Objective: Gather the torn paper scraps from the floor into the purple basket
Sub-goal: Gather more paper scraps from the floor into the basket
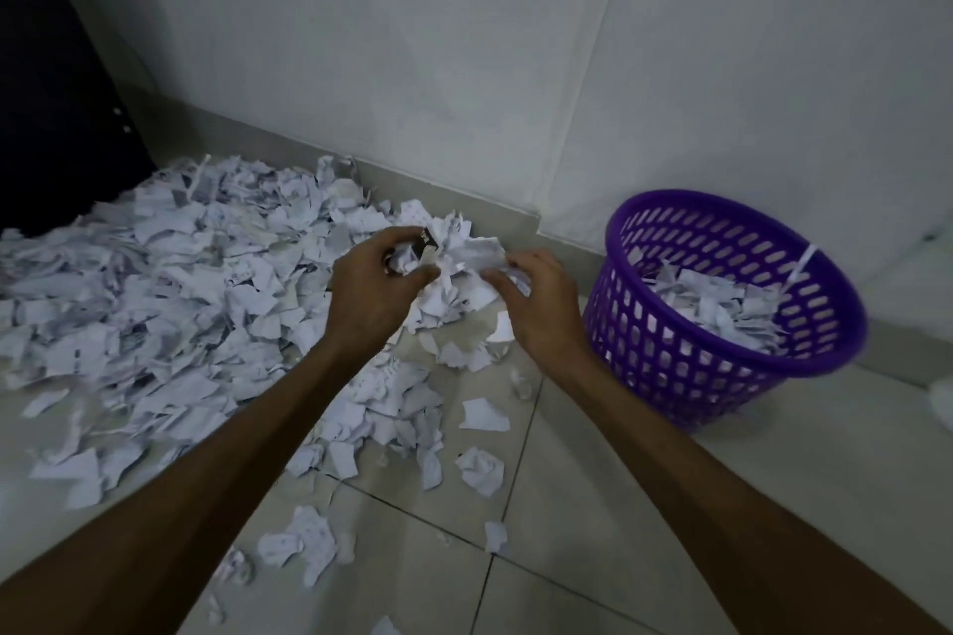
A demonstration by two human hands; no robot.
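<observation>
A big heap of torn white paper scraps (154, 294) covers the tiled floor at the left and centre. Between my hands I hold a bunch of scraps (459, 268) lifted above the floor. My left hand (371, 289) grips its left side with curled fingers. My right hand (536, 304) grips its right side. The purple basket (804, 356), a round slotted plastic one, stands to the right of my right hand, partly filled with scraps (717, 299).
A white wall (464, 41) with a grey skirting runs behind the heap and basket. A dark piece of furniture (51, 93) stands at the far left. Loose scraps (479, 469) lie scattered on the tiles near me.
</observation>
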